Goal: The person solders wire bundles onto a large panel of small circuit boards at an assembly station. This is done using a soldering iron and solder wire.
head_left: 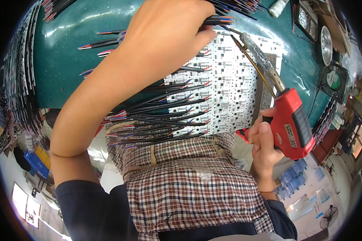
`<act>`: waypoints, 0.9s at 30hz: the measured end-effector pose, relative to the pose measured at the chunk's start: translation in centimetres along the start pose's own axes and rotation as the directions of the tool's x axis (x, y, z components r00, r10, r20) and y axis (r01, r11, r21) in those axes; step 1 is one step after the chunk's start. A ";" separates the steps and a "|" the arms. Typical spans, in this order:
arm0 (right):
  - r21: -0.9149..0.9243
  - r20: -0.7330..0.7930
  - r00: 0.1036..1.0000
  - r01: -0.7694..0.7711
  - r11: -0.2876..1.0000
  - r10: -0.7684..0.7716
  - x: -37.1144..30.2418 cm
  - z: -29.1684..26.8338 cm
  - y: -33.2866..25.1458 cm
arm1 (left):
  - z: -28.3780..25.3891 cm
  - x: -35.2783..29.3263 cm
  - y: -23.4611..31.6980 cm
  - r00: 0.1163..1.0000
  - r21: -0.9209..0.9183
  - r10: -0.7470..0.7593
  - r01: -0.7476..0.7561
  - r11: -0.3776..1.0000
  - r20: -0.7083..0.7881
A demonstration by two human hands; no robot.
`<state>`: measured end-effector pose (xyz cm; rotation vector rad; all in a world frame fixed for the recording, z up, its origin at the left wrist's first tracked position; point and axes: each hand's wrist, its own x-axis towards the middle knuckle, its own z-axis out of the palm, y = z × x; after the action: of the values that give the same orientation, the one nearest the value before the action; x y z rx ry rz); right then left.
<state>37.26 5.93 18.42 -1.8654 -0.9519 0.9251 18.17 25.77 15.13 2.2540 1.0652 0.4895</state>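
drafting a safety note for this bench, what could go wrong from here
The tip of the red soldering gun sits close to the left hand and its wire bundle; if hot, a slip of the right hand might burn a finger or scorch insulation. The black cables reaching past the white circuit boards over the checked apron could snag and pull loose.

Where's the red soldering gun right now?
In the head view, the red soldering gun is right of centre, gripped in the right hand, its barrel slanting up-left over the white circuit board sheet toward the left hand.
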 end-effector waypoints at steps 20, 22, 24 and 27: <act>0.273 -0.021 1.000 0.000 0.962 0.006 -0.2 -0.8 0.1 | -2.8 -7.3 -3.7 0.692 -0.500 -0.153 -0.333 0.799 -0.705; 0.301 -0.021 1.000 0.001 0.954 0.006 -0.4 -0.9 0.2 | -3.5 -7.1 -3.1 0.697 -0.507 -0.217 -0.241 0.827 -0.684; 0.216 -0.038 0.998 0.054 0.975 -0.047 -0.5 -0.7 0.6 | -4.1 -6.6 -2.0 0.721 -0.400 -0.207 -0.106 0.910 -0.661; 0.179 -0.040 0.998 0.061 0.982 -0.055 -0.8 -0.7 1.0 | -3.5 -5.5 -0.2 0.884 -0.101 -0.175 0.145 0.984 -0.433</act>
<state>37.77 4.66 18.00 -1.6876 -0.8673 0.9100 12.74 22.77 17.20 2.0190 1.4215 0.9825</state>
